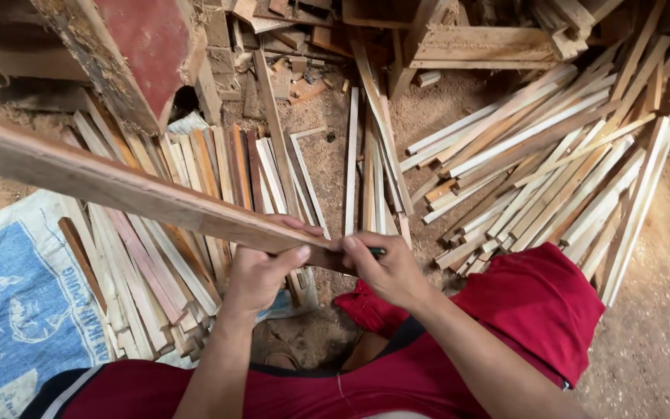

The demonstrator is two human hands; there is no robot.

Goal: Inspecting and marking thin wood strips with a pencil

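My left hand [261, 271] grips the near end of a long wooden slat [118, 186] that runs up and to the left across the view. My right hand [381, 268] pinches the same end from the right, fingers closed, with a small dark tool [378, 252] just showing at the fingertips. I sit low, red shorts [537, 302] over my knees.
Piles of thin wooden slats lie on the sawdust floor: one stack left of my knees [157, 271], one fanned out at the right [552, 171], a few upright in the middle [366, 178]. A blue and white woven sack [17, 310] lies at left. A red machine part [141, 46] stands top left.
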